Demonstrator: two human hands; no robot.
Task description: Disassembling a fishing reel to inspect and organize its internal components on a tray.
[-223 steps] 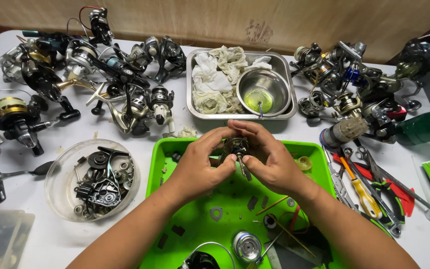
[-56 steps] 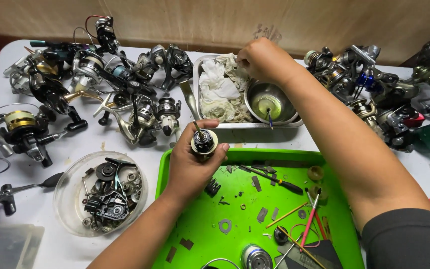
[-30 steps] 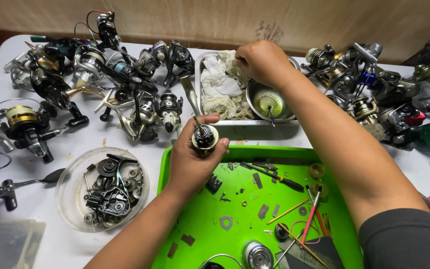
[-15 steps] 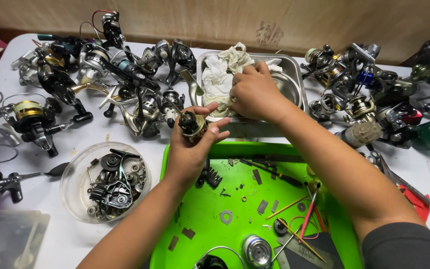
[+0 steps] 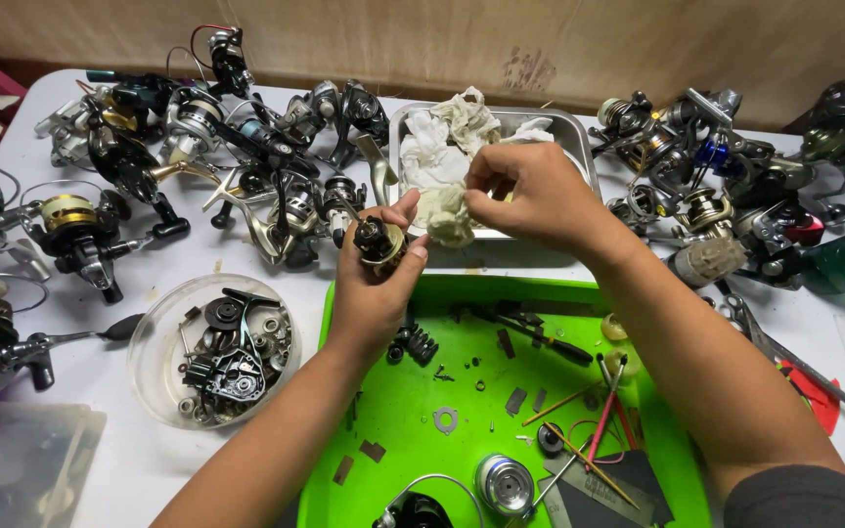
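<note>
**reelfixer:** Over the back edge of the green tray [image 5: 393,411], the left hand [image 5: 372,293] is wrapped around a small dark reel part [image 5: 376,238] with a brassy rim, thumb and fingers closed on it, holding it upright just in front of the metal pan [image 5: 571,132].

**spoolguy:** And the other hand?

**reelfixer:** Right hand [image 5: 530,196] is pinching a wad of pale cloth [image 5: 447,210], fingers closed on it, right beside the part, maybe touching it, can't quite tell. More crumpled rags [image 5: 452,122] sit in the pan behind.

**spoolguy:** What's lying around?

**reelfixer:** Tray has little bits all over: a washer [image 5: 445,419], a black spring-looking piece [image 5: 418,344], a silver spool [image 5: 504,482] near the front edge, some thin sticks [image 5: 579,445]. Left of the tray there's a clear round dish [image 5: 154,376] full of dark gears and parts. Whole bunch of spinning reels [image 5: 246,147] piled on the white table [image 5: 178,264] to the left, another heap [image 5: 706,166] on the right.
</note>
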